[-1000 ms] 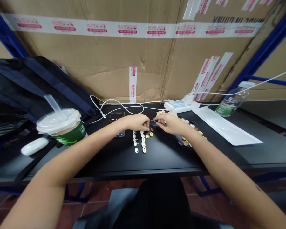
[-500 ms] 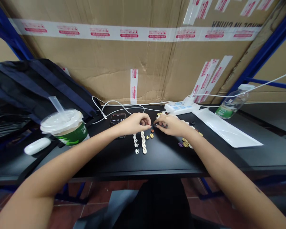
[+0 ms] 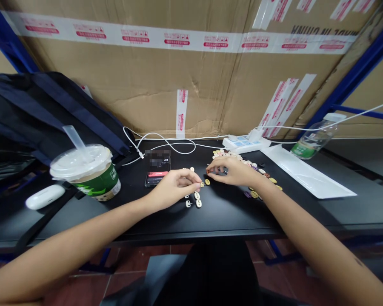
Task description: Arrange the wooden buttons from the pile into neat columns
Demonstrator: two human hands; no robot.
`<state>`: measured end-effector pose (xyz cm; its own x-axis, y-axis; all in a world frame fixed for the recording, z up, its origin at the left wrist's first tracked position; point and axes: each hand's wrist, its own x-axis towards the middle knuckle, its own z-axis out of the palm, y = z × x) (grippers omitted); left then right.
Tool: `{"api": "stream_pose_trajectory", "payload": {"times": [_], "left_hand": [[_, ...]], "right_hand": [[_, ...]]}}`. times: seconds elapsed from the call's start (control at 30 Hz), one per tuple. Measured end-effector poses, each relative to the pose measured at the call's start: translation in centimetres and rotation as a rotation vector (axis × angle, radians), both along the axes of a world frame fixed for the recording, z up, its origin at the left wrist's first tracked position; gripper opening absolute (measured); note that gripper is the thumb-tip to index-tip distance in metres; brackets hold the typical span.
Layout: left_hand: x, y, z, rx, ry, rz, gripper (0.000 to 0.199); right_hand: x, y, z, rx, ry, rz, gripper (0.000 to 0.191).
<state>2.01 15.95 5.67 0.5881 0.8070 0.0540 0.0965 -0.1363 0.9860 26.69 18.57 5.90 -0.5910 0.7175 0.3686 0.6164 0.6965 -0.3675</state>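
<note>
On the black table (image 3: 166, 221), my left hand (image 3: 178, 187) has its thumb and fingertips together at a small pale yellow piece (image 3: 202, 184). A yellow oval piece (image 3: 207, 182) lies just right of it. My right hand (image 3: 229, 171) is closed, its fingertips at a small orange-brown piece (image 3: 207, 172), with a thin dark item (image 3: 224, 171) among its fingers. Cream oval pieces (image 3: 198, 203) and small white pieces (image 3: 188, 204) stand in columns below and partly behind my left hand. A pile of mixed pieces (image 3: 225, 154) lies behind and right of my right hand.
A phone (image 3: 153, 180) lies behind my left hand. At left are a lidded drink cup (image 3: 97, 182), a white case (image 3: 45, 196) and a backpack (image 3: 60, 106). A power strip (image 3: 244, 144), white tray (image 3: 309, 172) and bottle (image 3: 315, 138) stand at the right.
My left hand has moved down toward the small yellow piece, away from my right hand, uncovering more of the phone. The right fingertips are now at the orange-brown piece. The view has shifted slightly.
</note>
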Motion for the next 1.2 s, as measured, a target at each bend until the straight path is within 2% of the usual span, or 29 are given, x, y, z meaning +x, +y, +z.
{"api": "stream_pose_trajectory", "payload": {"times": [0.13, 0.33, 0.7, 1.2], "left_hand": [[-0.2, 0.1, -0.3, -0.11, -0.034, 0.043, 0.021], [-0.5, 1.0, -0.7, -0.129, -0.111, 0.09, 0.025], [-0.4, 0.8, -0.2, -0.134, -0.104, 0.114, 0.028], [-0.3, 0.6, -0.1, -0.118, -0.116, 0.087, 0.027]], "right_hand": [[-0.9, -0.8, 0.3, 0.039, 0.16, 0.074, 0.015], [-2.5, -1.9, 0.1, 0.032, 0.281, 0.187, 0.017], [-3.0, -2.2, 0.0, 0.023, 0.333, 0.196, 0.02], [-3.1, -2.2, -0.4, 0.007, 0.437, 0.266, 0.011]]}}
